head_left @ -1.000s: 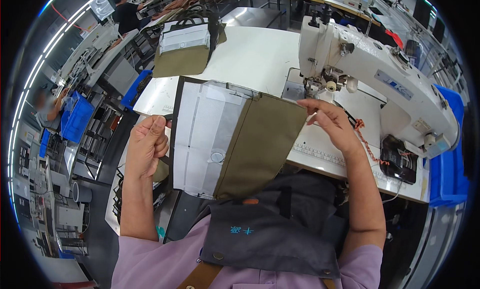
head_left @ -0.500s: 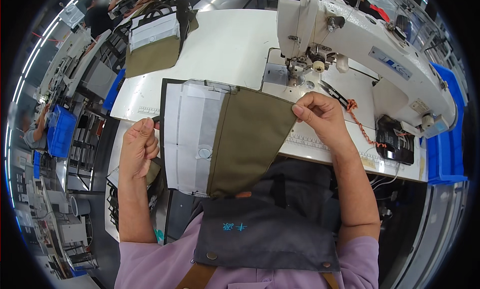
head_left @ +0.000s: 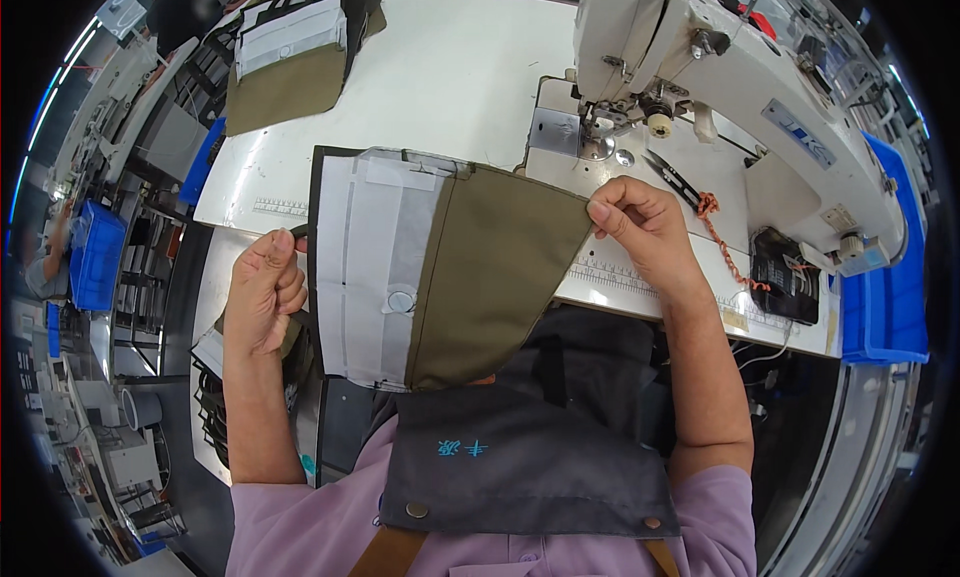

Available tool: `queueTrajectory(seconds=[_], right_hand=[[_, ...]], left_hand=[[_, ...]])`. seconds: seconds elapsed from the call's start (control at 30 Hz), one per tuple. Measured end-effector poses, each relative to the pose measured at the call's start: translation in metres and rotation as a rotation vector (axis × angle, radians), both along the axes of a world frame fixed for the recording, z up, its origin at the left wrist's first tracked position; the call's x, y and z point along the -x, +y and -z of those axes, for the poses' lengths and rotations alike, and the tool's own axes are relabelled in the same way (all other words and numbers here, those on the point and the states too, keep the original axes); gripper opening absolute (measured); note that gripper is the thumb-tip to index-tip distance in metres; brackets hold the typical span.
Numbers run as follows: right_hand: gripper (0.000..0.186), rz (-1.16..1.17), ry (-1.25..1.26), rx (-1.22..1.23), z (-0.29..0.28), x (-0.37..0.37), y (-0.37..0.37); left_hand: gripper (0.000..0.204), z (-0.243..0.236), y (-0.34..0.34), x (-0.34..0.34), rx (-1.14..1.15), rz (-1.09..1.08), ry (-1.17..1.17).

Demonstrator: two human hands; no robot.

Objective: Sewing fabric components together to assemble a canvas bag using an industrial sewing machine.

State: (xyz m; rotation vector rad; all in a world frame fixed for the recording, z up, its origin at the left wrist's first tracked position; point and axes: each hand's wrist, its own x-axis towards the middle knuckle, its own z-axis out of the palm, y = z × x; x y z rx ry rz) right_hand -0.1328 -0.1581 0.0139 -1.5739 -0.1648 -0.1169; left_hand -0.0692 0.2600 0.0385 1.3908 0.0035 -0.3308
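Note:
I hold a fabric bag piece (head_left: pixel 485 277) upright in front of me, olive on its right and white lined on its left, with a round fastener and dark edge. My left hand (head_left: pixel 266 292) is closed on a dark strap at its left side. My right hand (head_left: pixel 642 230) pinches the olive part's upper right corner. Beyond it stands a white sewing machine (head_left: pixel 745 127), with black snips (head_left: pixel 668 175) and a coiled orange cord (head_left: pixel 725 247) beside the needle area.
A similar bag piece (head_left: pixel 280 92) lies at the back left of the white table (head_left: pixel 435 57). More pieces (head_left: pixel 210 397) sit low at left. Blue bins (head_left: pixel 880 317) stand right and left. A black device (head_left: pixel 780 272) is at right. Two other people (head_left: pixel 175 12) are at left.
My right thumb and finger have closed on the corner, where a second ago the index finger was extended. My view has shifted; the piece and both hands sit slightly further left in it.

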Motion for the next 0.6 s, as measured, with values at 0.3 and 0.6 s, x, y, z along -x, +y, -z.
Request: queueTrajectory(seconds=[0.3, 0.6], right_hand=[[0.017, 0.024, 0.027, 0.039, 0.002, 0.000, 0.001], [0.016, 0.187, 0.050, 0.085, 0.001, 0.003, 0.000]], left_hand=[[0.033, 0.002, 0.001, 0.000, 0.025, 0.006, 0.006], [0.030, -0.003, 0.012, 0.000, 0.053, -0.056, -0.020]])
